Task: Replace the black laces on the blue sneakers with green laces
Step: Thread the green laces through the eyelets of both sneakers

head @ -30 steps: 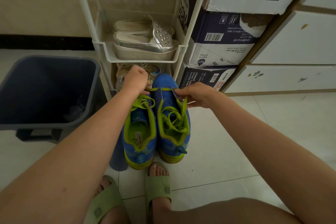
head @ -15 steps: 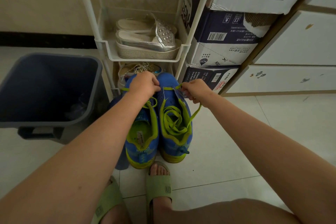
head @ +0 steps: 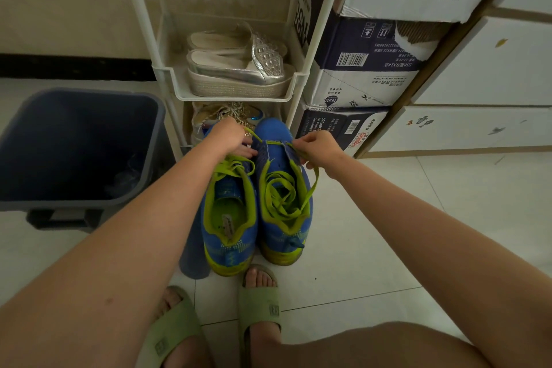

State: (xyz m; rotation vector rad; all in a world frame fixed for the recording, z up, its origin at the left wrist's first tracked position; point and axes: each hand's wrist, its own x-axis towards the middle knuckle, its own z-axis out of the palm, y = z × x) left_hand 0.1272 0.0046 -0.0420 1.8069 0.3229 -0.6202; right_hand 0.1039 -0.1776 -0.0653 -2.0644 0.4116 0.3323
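Upside-down print marks the cartons stacked beside the shoe rack [head: 294,84]. The blue-and-white carton [head: 358,45] carries an "N30" logo [head: 330,102], "550" and "X24" within a line of Chinese characters, a barcode [head: 352,59] and two this-way-up arrows [head: 376,32]. The dark carton [head: 325,125] beneath reads "570ml", "Net Weight" and "Gross Weight". The lines on the white carton [head: 424,3] on top and the tag [head: 226,219] inside one blue sneaker [head: 230,248] are too small to read.

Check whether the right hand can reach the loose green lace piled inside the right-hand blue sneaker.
Probably yes: the right hand is beside that blue sneaker, the piled green lace lies uncovered, but it pinches one strand.
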